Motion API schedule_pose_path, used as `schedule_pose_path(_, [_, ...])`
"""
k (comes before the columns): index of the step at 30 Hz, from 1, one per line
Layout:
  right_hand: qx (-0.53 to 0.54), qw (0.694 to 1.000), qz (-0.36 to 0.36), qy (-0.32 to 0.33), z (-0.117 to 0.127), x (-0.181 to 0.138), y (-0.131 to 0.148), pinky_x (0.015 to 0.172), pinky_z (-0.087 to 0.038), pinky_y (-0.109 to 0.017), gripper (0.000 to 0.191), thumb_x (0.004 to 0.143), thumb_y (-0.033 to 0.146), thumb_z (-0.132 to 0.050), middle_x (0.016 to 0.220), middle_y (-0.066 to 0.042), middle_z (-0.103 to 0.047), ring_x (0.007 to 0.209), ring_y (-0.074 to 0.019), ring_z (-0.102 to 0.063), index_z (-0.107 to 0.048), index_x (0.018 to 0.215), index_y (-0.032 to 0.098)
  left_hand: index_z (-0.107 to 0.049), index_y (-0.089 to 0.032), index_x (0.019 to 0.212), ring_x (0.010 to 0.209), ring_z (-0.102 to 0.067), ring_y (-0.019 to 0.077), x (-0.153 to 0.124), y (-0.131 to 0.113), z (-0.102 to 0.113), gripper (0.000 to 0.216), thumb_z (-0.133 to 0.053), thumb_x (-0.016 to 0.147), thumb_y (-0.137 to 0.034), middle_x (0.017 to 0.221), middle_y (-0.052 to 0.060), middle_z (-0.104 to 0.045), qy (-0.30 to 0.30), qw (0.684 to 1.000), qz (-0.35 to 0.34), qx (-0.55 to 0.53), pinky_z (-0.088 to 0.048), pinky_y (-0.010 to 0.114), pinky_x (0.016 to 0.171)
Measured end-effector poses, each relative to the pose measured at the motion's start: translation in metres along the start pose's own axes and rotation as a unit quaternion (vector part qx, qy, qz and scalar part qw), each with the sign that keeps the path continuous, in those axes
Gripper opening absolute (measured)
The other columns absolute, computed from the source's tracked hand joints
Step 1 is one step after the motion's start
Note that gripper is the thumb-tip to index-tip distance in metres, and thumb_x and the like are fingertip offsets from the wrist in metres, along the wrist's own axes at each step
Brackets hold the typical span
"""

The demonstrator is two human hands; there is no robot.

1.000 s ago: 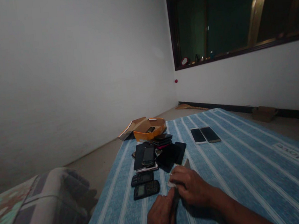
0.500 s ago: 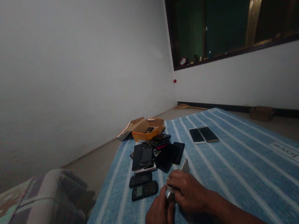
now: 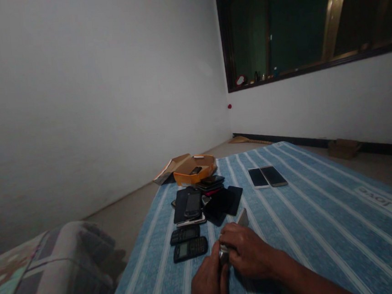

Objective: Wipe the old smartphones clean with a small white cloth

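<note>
Both my hands meet low in the middle over a blue striped mat (image 3: 326, 227). My right hand (image 3: 248, 252) is closed over a thin silver phone (image 3: 242, 218) whose upper end sticks out past my fingers. My left hand (image 3: 208, 285) pinches the phone's lower end from below. Just left of my hands lie two dark keypad phones (image 3: 190, 249). Beyond them sits a pile of dark phones (image 3: 203, 199).
An open orange box (image 3: 194, 169) with a small phone inside stands at the mat's far left corner, beside cardboard. Two smartphones (image 3: 267, 177) lie side by side further right. A patterned cushion (image 3: 39, 275) is at lower left. White walls and a dark window stand behind.
My hands drew closer together on the silver phone and its upper end tilted up a little. The other phones stayed put.
</note>
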State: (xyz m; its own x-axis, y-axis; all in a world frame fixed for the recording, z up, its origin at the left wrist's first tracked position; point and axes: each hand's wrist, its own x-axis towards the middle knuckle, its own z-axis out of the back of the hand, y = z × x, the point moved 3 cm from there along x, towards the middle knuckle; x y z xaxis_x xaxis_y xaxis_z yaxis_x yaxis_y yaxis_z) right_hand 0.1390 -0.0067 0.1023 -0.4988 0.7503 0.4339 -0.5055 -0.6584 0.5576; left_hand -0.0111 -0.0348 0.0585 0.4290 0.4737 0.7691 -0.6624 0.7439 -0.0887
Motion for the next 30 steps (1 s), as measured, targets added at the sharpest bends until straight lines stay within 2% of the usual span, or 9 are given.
schedule_pose_path(6, [0.008, 1.000, 0.000, -0.003, 0.000, 0.000, -0.003, 0.074, -0.041, -0.028, 0.019, 0.068, 0.003, -0.046, 0.084, -0.005, -0.057, 0.082, -0.0177, -0.054, -0.052, 0.075, 0.019, -0.029, -0.015, 0.153, 0.099, -0.074, 0.0207, -0.004, 0.000, -0.001, 0.054, -0.044, 0.102, -0.025, 0.116, 0.014, -0.074, 0.004, 1.000, 0.003, -0.006, -0.062, 0.026, 0.084])
schedule_pose_path(13, [0.022, 1.000, -0.008, -0.001, 0.004, 0.000, -0.004, 0.073, -0.041, -0.027, 0.019, 0.068, 0.003, -0.046, 0.082, -0.002, -0.055, 0.080, -0.0164, -0.053, -0.052, 0.075, 0.020, -0.035, -0.017, 0.149, 0.097, -0.074, 0.0214, -0.003, -0.001, -0.001, 0.047, -0.043, 0.102, -0.023, 0.114, 0.014, -0.074, 0.018, 1.000, 0.011, -0.023, -0.062, 0.028, 0.081])
schedule_pose_path(18, [0.018, 1.000, -0.011, 0.002, 0.003, -0.001, -0.010, 0.072, -0.040, -0.027, 0.022, 0.064, 0.002, -0.045, 0.082, -0.002, -0.055, 0.080, -0.0163, -0.053, -0.053, 0.074, 0.020, -0.045, -0.017, 0.138, 0.087, -0.074, 0.0203, -0.008, 0.002, -0.004, 0.038, -0.045, 0.101, -0.022, 0.102, 0.012, -0.075, 0.048, 0.998, 0.028, -0.041, -0.062, 0.028, 0.078])
schedule_pose_path(21, [0.010, 1.000, -0.016, -0.003, 0.004, 0.000, -0.015, 0.073, -0.040, -0.027, 0.023, 0.063, 0.001, -0.046, 0.083, -0.002, -0.055, 0.082, -0.0170, -0.055, -0.054, 0.075, 0.019, -0.048, -0.016, 0.134, 0.083, -0.074, 0.0200, -0.009, 0.003, -0.005, 0.034, -0.045, 0.101, -0.021, 0.098, 0.012, -0.075, 0.035, 0.999, 0.020, -0.030, -0.061, 0.027, 0.073])
schedule_pose_path(24, [0.000, 1.000, -0.025, -0.009, 0.008, 0.001, -0.019, 0.073, -0.040, -0.027, 0.022, 0.063, 0.000, -0.046, 0.082, -0.002, -0.056, 0.081, -0.0167, -0.054, -0.055, 0.073, 0.018, -0.049, -0.016, 0.132, 0.080, -0.074, 0.0196, -0.009, 0.002, -0.005, 0.032, -0.044, 0.101, -0.021, 0.098, 0.012, -0.075, 0.021, 1.000, 0.012, -0.018, -0.061, 0.027, 0.070])
schedule_pose_path(30, [-0.012, 0.999, -0.034, -0.036, 0.016, 0.001, -0.029, 0.076, -0.041, -0.028, 0.025, 0.065, -0.001, -0.047, 0.084, -0.002, -0.058, 0.083, -0.0166, -0.055, -0.060, 0.077, 0.018, -0.046, -0.016, 0.137, 0.075, -0.072, 0.0183, -0.009, 0.002, -0.005, 0.037, -0.045, 0.100, -0.018, 0.092, 0.009, -0.073, 0.029, 0.999, 0.008, -0.029, -0.061, 0.026, 0.068])
